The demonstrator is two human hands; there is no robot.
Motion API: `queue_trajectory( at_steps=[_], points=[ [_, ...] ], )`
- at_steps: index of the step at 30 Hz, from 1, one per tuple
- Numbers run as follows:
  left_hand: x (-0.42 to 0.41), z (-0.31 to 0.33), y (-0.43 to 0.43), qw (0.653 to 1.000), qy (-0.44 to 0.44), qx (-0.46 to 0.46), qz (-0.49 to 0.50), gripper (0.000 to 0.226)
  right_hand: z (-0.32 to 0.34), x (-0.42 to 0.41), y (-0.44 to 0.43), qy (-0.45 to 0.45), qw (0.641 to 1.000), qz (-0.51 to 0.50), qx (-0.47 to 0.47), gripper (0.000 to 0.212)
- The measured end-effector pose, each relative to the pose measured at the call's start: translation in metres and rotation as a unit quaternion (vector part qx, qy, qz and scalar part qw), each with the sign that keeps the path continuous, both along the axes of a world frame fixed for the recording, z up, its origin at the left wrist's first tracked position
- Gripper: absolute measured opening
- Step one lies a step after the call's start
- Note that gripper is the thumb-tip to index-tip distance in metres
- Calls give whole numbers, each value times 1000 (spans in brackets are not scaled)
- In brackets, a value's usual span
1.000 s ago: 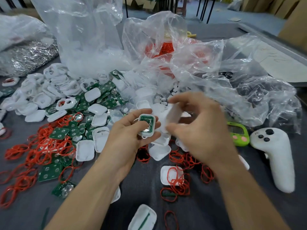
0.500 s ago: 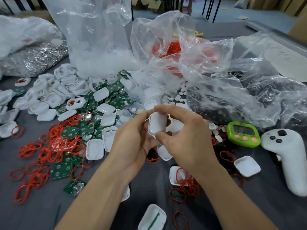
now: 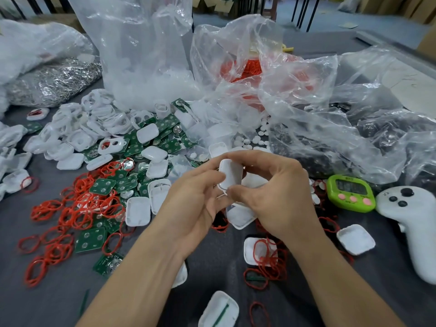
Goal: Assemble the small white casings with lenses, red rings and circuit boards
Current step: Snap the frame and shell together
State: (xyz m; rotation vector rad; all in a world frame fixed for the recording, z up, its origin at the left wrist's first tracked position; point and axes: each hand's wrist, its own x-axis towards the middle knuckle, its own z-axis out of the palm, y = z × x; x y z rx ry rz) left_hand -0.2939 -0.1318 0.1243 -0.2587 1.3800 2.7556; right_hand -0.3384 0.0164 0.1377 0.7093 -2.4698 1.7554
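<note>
Both hands hold one small white casing (image 3: 230,173) above the table's middle. My left hand (image 3: 195,199) grips it from the left and below, thumb on its side. My right hand (image 3: 276,192) pinches it from the right, index finger over the top and thumb at its lower edge. The casing's smooth white cover faces me; the circuit board inside is hidden. Loose white casing halves (image 3: 138,211), green circuit boards (image 3: 90,239) and red rings (image 3: 59,218) lie scattered to the left. Small white round lenses (image 3: 245,140) lie behind my hands.
Clear plastic bags (image 3: 306,109) of parts crowd the back; one holds red rings (image 3: 252,69). A green timer (image 3: 350,193) and a white controller (image 3: 412,223) lie at the right. More casing halves (image 3: 356,239) and rings (image 3: 266,263) lie near my forearms on the grey table (image 3: 59,298).
One second ago my left hand held a casing half with the green board showing. My right hand brought a white cover onto it; now both hands grip the closed casing.
</note>
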Motion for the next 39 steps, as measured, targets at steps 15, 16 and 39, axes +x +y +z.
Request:
queue_trajectory(
  at_steps=[15,16,39],
  points=[
    [2,0,10,995,-4,-69,75,29,-4,12,-7,87,993,-46,66,55],
    [2,1,10,995,-5,-64,81,28,-4,12,-8,69,995,-36,60,53],
    [7,-2,6,938,65,-299,161,31,-4,5,-1,-4,999,-33,-23,14]
  ],
)
